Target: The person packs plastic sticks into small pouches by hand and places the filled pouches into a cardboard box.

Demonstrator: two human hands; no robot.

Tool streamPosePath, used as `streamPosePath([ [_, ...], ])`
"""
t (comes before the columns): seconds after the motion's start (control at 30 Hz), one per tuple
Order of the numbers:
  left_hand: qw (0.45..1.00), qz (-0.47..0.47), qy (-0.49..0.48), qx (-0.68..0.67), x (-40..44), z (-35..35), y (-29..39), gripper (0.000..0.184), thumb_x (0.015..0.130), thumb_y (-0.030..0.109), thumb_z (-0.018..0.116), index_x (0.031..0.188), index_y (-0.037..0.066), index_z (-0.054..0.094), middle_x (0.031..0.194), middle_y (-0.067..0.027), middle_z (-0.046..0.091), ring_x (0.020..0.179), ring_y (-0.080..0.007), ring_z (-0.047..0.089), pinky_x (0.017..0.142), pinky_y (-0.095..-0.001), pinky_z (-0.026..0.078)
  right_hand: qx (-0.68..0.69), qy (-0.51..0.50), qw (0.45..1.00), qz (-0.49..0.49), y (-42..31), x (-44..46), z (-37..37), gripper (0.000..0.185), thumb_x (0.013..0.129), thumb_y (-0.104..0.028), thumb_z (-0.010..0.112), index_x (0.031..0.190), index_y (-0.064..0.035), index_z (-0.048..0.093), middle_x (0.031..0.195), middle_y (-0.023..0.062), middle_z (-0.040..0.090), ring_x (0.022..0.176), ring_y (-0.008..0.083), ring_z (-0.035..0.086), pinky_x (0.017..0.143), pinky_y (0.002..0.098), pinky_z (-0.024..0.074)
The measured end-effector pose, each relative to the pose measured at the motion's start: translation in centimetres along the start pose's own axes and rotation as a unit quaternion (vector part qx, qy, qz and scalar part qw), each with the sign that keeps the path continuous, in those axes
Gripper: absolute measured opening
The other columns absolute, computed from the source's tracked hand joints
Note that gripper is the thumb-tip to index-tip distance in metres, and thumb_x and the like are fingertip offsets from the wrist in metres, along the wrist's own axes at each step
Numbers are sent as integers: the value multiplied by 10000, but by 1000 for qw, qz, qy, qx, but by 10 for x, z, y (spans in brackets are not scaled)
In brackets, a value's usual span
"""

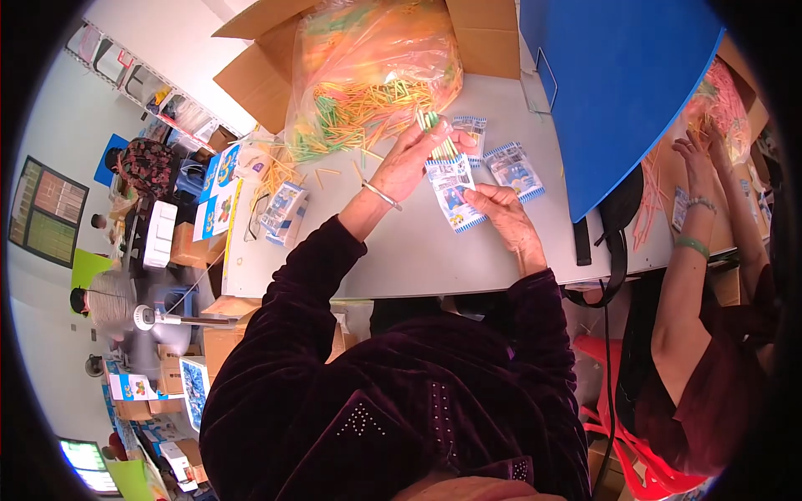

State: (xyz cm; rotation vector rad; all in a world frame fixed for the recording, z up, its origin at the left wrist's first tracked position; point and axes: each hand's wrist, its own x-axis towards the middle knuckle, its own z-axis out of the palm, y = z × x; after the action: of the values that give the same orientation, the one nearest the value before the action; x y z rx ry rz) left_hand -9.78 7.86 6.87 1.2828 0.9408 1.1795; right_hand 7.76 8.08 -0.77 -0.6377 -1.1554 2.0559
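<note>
White table [376, 263]: left hand [399, 165] pinches sticks [444, 150], right hand [510, 220] grips packet [455, 197]; loose pinch could spill them.

1. We see loose orange, yellow and green sticks [359, 113].
2. Our packet [454, 194] is blue and white, its end edges striped.
3. Our sleeves [305, 280] are dark purple.
4. Beside us, the board [631, 92] is plain blue.
5. Our bench [401, 250] looks whitish, the open box [489, 46] brown.

Both arms [305, 275] are reaching forward. Left hand [406, 164] is curled, right hand [505, 215] kinda pinching, fingers bent.
</note>
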Motion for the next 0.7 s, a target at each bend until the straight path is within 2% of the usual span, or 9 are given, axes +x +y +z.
streamPosePath([
  [0.1, 998, 35, 30, -50, -6, 5, -1, 293, 957, 312, 407, 974, 28, 477, 985, -126, 610, 960, -200, 586, 839, -316, 473, -1, 6, 1000, -3, -1, 0, 1, 228, 850, -164, 612, 965, 30, 642, 830, 53, 653, 689, 89, 588, 630, 218, 470],
  [0.2, 997, 63, 16, -30, -9, 0, -7, 284, 960, 309, 398, 994, 34, 458, 1014, -137, 603, 996, -207, 575, 864, -324, 464, -12, 3, 1000, -13, -2, -2, 1, 225, 852, -160, 609, 964, 32, 642, 825, 54, 654, 692, 89, 589, 631, 218, 470],
  [0.27, 997, 69, -8, 35, -9, -6, -10, 270, 962, 301, 393, 1002, 41, 452, 1039, -150, 593, 1033, -226, 563, 883, -346, 459, -21, -5, 1000, -21, -1, -2, 2, 222, 852, -157, 607, 963, 32, 643, 822, 54, 654, 693, 89, 590, 631, 217, 470],
  [0.3, 997, 69, -6, 35, -9, -5, -9, 270, 962, 301, 393, 1002, 41, 452, 1039, -150, 593, 1033, -226, 563, 883, -346, 459, -34, -7, 999, -26, -1, -2, 3, 219, 855, -155, 602, 962, 32, 645, 819, 54, 655, 693, 89, 591, 631, 217, 470],
  [0.37, 998, 21, 7, -62, -10, -1, -6, 281, 961, 307, 393, 1001, 37, 463, 1045, -154, 591, 1022, -232, 572, 873, -348, 468, -47, -8, 998, -30, -2, -4, 4, 217, 857, -152, 598, 960, 33, 646, 817, 54, 657, 694, 89, 592, 631, 216, 471],
  [0.43, 998, 14, 7, -68, -10, -3, -5, 284, 961, 306, 390, 1002, 35, 465, 1046, -153, 590, 1006, -235, 582, 862, -347, 475, -51, -23, 998, 12, -7, -6, 5, 235, 850, -203, 627, 976, -7, 659, 817, -7, 640, 738, 46, 538, 683, 201, 427],
  [0.57, 998, 17, 19, -57, -11, 0, -7, 278, 962, 296, 392, 1006, 32, 469, 1034, -153, 591, 963, -245, 605, 826, -341, 496, -42, -17, 999, 15, -4, -5, 3, 237, 847, -206, 632, 972, -7, 661, 809, -10, 637, 732, 42, 533, 680, 197, 423],
  [0.63, 999, 32, 18, -41, -13, 0, -9, 267, 963, 287, 390, 1010, 34, 459, 1028, -153, 590, 960, -247, 607, 821, -341, 498, -46, -2, 999, -15, -3, -5, 5, 209, 855, -144, 595, 955, 30, 651, 806, 58, 660, 670, 94, 596, 621, 212, 473],
  [0.7, 999, 45, 17, -24, -14, 0, -8, 256, 965, 278, 388, 1014, 35, 450, 1022, -153, 589, 957, -249, 608, 817, -342, 500, -53, -4, 998, -16, -3, -5, 5, 209, 853, -143, 596, 957, 30, 650, 807, 59, 661, 670, 97, 597, 620, 212, 474],
])
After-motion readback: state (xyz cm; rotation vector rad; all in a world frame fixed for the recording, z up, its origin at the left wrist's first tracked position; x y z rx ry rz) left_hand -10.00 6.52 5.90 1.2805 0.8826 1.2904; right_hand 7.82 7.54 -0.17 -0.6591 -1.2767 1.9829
